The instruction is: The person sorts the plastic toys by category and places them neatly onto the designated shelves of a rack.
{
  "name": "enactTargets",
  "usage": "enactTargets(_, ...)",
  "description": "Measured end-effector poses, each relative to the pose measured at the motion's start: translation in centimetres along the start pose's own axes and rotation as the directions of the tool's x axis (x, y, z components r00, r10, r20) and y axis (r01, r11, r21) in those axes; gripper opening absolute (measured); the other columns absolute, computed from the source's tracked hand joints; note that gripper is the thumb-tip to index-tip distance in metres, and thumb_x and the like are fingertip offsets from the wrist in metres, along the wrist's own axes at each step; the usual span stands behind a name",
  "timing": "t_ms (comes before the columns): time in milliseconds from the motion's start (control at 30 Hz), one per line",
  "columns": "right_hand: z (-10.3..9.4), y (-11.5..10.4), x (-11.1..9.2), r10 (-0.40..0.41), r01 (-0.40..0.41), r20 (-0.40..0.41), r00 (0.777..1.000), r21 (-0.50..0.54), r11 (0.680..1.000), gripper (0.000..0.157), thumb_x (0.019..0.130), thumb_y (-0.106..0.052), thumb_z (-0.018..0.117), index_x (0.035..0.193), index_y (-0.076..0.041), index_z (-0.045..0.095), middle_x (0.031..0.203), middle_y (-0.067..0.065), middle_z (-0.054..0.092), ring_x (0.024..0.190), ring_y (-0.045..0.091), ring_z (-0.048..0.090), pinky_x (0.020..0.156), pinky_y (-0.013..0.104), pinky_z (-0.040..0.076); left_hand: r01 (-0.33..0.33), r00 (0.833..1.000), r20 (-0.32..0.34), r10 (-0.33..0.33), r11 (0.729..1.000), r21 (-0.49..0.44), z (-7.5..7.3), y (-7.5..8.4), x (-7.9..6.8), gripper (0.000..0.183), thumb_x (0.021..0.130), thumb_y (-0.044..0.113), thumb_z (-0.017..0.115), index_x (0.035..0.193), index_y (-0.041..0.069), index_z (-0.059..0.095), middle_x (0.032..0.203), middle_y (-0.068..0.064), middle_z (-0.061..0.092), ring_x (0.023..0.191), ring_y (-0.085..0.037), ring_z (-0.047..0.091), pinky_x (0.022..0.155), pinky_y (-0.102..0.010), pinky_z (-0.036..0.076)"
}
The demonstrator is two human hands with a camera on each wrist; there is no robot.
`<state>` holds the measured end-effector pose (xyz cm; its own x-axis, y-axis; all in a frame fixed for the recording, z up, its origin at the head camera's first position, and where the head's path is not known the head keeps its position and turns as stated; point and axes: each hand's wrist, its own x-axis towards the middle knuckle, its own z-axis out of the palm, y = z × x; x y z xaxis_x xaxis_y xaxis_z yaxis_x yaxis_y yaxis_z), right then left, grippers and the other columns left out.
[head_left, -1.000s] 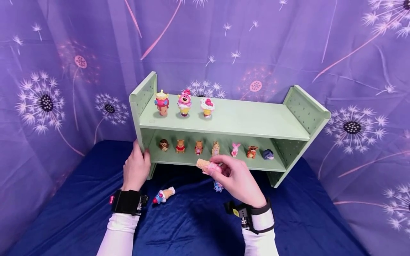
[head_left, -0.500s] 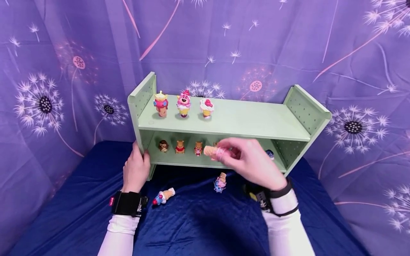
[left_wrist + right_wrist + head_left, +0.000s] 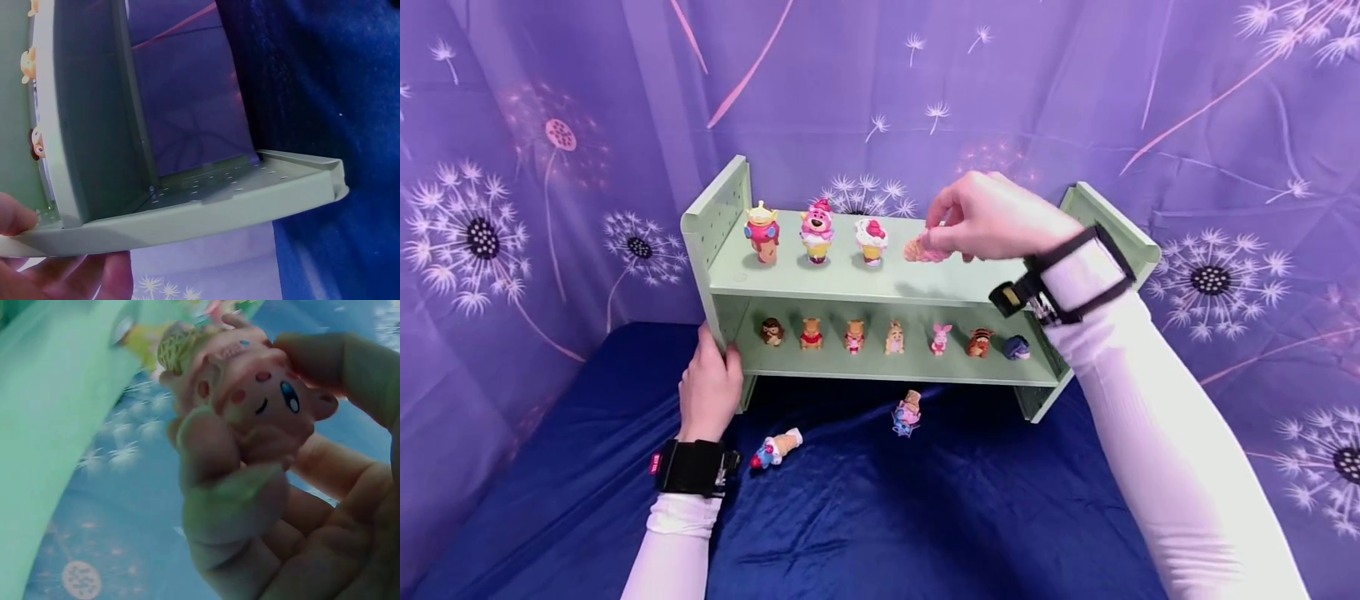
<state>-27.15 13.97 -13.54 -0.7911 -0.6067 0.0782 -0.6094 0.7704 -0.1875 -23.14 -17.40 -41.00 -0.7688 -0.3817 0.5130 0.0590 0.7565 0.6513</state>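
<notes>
My right hand [image 3: 996, 217] pinches a pink ice-cream-cone figurine [image 3: 259, 403] between thumb and fingers. The figurine hangs over the upper shelf [image 3: 955, 279], lying sideways with its cone toward the left, and in the right wrist view its winking face shows. To its left stand three upright cone figurines: one red with a crown [image 3: 763, 235], one pink bear [image 3: 817, 233], one white-topped with a red berry shape [image 3: 872, 242]. My left hand [image 3: 709, 387] grips the left side panel [image 3: 206, 219] of the green shelf unit, thumb inside and fingers outside.
Several small character figurines, among them a pink piglet [image 3: 940, 339], line the lower shelf [image 3: 850, 367]. On the blue cloth [image 3: 835, 517] lie a blue-topped cone figurine [image 3: 777, 448] and a pink-and-blue one [image 3: 907, 412]. A purple curtain [image 3: 820, 100] hangs behind.
My right hand has risen with the pink figurine from before the lower shelf to over the upper one, uncovering the lower figurines. The left hand keeps its grip; the head view has shifted slightly.
</notes>
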Motion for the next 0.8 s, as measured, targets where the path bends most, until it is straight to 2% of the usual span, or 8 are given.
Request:
enactTargets(100, -0.8, 0.2, 1.7, 0.099, -0.092, 0.127, 0.987, -0.062, 0.994, 0.021, 0.08, -0.036, 0.06, 0.08, -0.016, 0.067, 0.065, -0.001, 0.064, 0.054, 0.016, 0.06, 0.053, 0.03, 0.045, -0.004, 1.0, -0.007, 0.004, 1.0, 0.0, 0.1, -0.1, 0.1, 0.043, 0.09, 0.027, 0.041, 0.131, 0.015, 0.032, 0.102, -0.021, 0.055, 0.076, -0.047, 0.053, 0.056, -0.056, 0.032)
enactTargets(200, -1.5, 0.3, 3.0, 0.171, -0.158, 0.235, 0.957, -0.073, 0.985, 0.022, 0.081, -0.031, 0.058, 0.08, -0.012, 0.068, 0.064, 0.002, 0.063, 0.055, 0.017, 0.061, 0.057, 0.029, 0.047, -0.001, 1.0, -0.015, 0.001, 1.0, 0.0, 0.1, -0.1, 0.2, 0.042, 0.09, 0.027, 0.041, 0.129, 0.014, 0.034, 0.101, -0.021, 0.055, 0.076, -0.047, 0.053, 0.055, -0.056, 0.032)
enactTargets(300, -2.1, 0.3, 3.8, 0.232, -0.214, 0.302, 0.925, -0.091, 0.973, 0.024, 0.08, -0.029, 0.057, 0.077, -0.008, 0.068, 0.062, 0.005, 0.063, 0.053, 0.016, 0.06, 0.054, 0.028, 0.047, -0.004, 1.0, -0.012, 0.004, 1.0, -0.002, 0.1, -0.1, 0.1, 0.041, 0.09, 0.027, 0.041, 0.129, 0.015, 0.034, 0.101, -0.022, 0.056, 0.075, -0.047, 0.053, 0.055, -0.056, 0.032)
enactTargets(400, -2.4, 0.0, 4.3, 0.297, -0.255, 0.326, 0.898, -0.166, 0.953, 0.025, 0.077, -0.031, 0.058, 0.073, -0.008, 0.067, 0.058, 0.003, 0.061, 0.05, 0.014, 0.058, 0.052, 0.028, 0.045, 0.003, 1.0, -0.009, -0.003, 1.0, -0.006, 0.3, 0.0, 0.0, 0.041, 0.09, 0.028, 0.042, 0.128, 0.015, 0.034, 0.101, -0.022, 0.056, 0.076, -0.047, 0.053, 0.056, -0.056, 0.032)
enactTargets(600, -2.1, -0.3, 5.5, 0.365, -0.254, 0.303, 0.88, -0.35, 0.902, 0.022, 0.069, -0.035, 0.056, 0.067, -0.015, 0.063, 0.059, -0.004, 0.055, 0.058, 0.013, 0.05, 0.057, 0.029, 0.04, 0.0, 1.0, -0.002, 0.0, 1.0, -0.003, 0.3, -0.1, 0.1, 0.042, 0.09, 0.026, 0.043, 0.129, 0.015, 0.034, 0.102, -0.022, 0.056, 0.077, -0.047, 0.053, 0.056, -0.057, 0.032)
enactTargets(700, -1.9, -0.5, 6.1, 0.407, -0.264, 0.323, 0.855, -0.404, 0.876, 0.022, 0.069, -0.037, 0.056, 0.07, -0.015, 0.062, 0.064, -0.004, 0.056, 0.062, 0.013, 0.05, 0.059, 0.029, 0.04, -0.001, 1.0, -0.003, 0.001, 1.0, -0.001, 0.2, -0.2, 0.0, 0.043, 0.09, 0.027, 0.042, 0.13, 0.015, 0.033, 0.102, -0.022, 0.055, 0.078, -0.047, 0.053, 0.057, -0.057, 0.032)
enactTargets(800, -1.8, -1.0, 6.7, 0.486, -0.343, 0.349, 0.801, -0.397, 0.851, 0.024, 0.068, -0.037, 0.056, 0.077, -0.015, 0.064, 0.071, -0.003, 0.059, 0.065, 0.014, 0.051, 0.06, 0.03, 0.041, 0.012, 1.0, -0.01, -0.012, 1.0, 0.0, 0.2, -0.3, -0.2, 0.041, 0.09, 0.028, 0.042, 0.128, 0.015, 0.034, 0.101, -0.022, 0.056, 0.078, -0.047, 0.053, 0.057, -0.057, 0.032)
